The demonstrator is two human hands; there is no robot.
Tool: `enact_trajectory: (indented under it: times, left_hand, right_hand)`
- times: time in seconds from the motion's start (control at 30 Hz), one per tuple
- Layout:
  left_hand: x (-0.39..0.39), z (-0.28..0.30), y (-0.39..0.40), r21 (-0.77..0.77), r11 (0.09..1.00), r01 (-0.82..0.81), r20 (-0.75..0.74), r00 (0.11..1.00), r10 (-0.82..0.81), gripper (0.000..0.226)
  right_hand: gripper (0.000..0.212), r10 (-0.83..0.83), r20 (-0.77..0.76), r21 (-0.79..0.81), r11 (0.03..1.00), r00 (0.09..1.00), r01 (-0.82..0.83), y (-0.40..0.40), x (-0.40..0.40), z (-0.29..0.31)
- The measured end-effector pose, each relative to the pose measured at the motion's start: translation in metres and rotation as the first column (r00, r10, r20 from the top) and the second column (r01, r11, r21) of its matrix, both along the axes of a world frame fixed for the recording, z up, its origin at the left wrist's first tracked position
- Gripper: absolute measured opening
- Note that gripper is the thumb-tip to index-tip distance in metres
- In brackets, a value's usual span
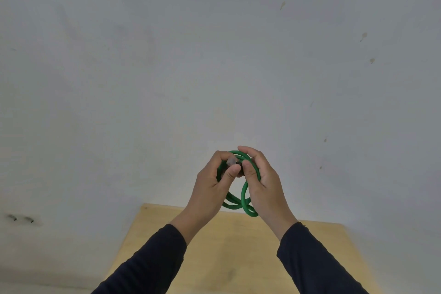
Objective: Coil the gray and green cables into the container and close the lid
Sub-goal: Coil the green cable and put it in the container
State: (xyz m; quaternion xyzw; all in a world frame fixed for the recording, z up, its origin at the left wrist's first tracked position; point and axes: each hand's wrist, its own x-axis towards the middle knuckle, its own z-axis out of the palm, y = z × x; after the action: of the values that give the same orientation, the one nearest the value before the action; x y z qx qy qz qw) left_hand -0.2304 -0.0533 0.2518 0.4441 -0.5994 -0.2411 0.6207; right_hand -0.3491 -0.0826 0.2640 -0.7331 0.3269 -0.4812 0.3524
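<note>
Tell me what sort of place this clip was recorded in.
Probably a plain indoor room, sparsely furnished rather than a workshop. A bare, scuffed whitish wall fills most of the view, with a light wooden table against it. Both hands hold a coiled green cable.

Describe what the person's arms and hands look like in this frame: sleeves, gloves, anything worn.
Both arms wear long, dark navy to black sleeves, the left sleeve and the right sleeve each ending at the wrist. The left hand and the right hand are bare: no gloves, and no rings or watch can be seen.
</note>
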Motion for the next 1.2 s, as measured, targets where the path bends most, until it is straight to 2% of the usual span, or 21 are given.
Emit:
enact_trajectory:
  times: [0.1, 0.17, 0.33, 0.53, 0.63, 0.83, 1.2]
  left_hand:
    - [0.006, -0.002, -0.003, -0.012, 0.999, -0.049, 0.044, 0.998, 0.049, 0.008]
    - [0.007, -0.003, -0.005, -0.011, 0.997, -0.079, 0.027, 0.996, 0.080, 0.009]
    - [0.002, -0.009, -0.004, 0.044, 0.993, -0.108, -0.104, 0.988, 0.112, 0.012]
    - [0.002, -0.015, 0.001, 0.101, 0.986, -0.134, -0.217, 0.964, 0.153, 0.013]
    - [0.002, -0.028, 0.000, 0.213, 0.969, -0.127, -0.298, 0.936, 0.189, 0.012]
    - [-0.007, -0.083, 0.010, 0.409, 0.911, -0.046, -0.340, 0.919, 0.199, 0.020]
    - [-0.041, -0.197, 0.068, 0.640, 0.763, 0.087, -0.346, 0.920, 0.185, 0.016]
  right_hand:
    - [0.027, -0.055, -0.009, -0.019, 0.998, 0.998, 0.055, -0.002, 0.000, -0.001]
    - [0.029, -0.096, -0.003, -0.030, 0.995, 0.995, 0.096, -0.004, 0.000, 0.000]
    - [0.033, -0.096, 0.031, 0.016, 0.995, 0.995, 0.095, -0.003, 0.005, -0.007]
    - [0.033, -0.205, 0.112, 0.110, 0.975, 0.972, 0.193, -0.005, 0.010, -0.023]
    - [0.032, -0.226, 0.046, 0.141, 0.966, 0.973, 0.218, -0.001, 0.012, -0.038]
    - [0.034, -0.311, -0.169, 0.127, 0.934, 0.935, 0.334, 0.022, 0.007, -0.098]
    - [0.030, -0.333, -0.330, 0.271, 0.863, 0.883, 0.427, 0.084, -0.034, -0.194]
